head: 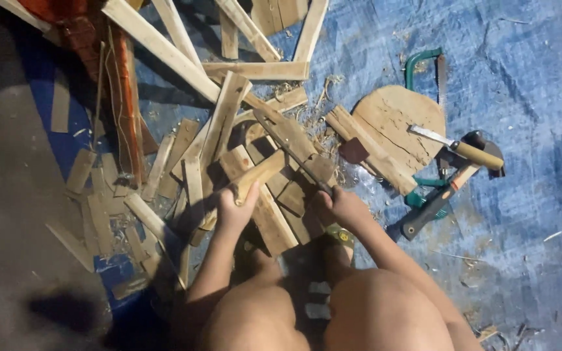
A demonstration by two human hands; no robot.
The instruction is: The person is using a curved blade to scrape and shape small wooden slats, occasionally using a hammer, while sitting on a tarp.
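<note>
the left hand (234,207) has its fingers wrapped around a short pale wooden stick (258,175) above a heap of pale wood offcuts (190,169) on the blue tarpaulin (521,78), while the right hand (341,203) grips a long dark-bladed knife (291,153) laid against that stick.

left hand (234,207) grips wood piece (259,174) | right hand (341,205) holds long blade (292,153) | blue tarp (521,97)

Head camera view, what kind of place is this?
Probably a makeshift woodworking spot on the ground: a blue tarp strewn with cut wood slats and shavings, with a green-framed saw and a hammer lying nearby.
</note>
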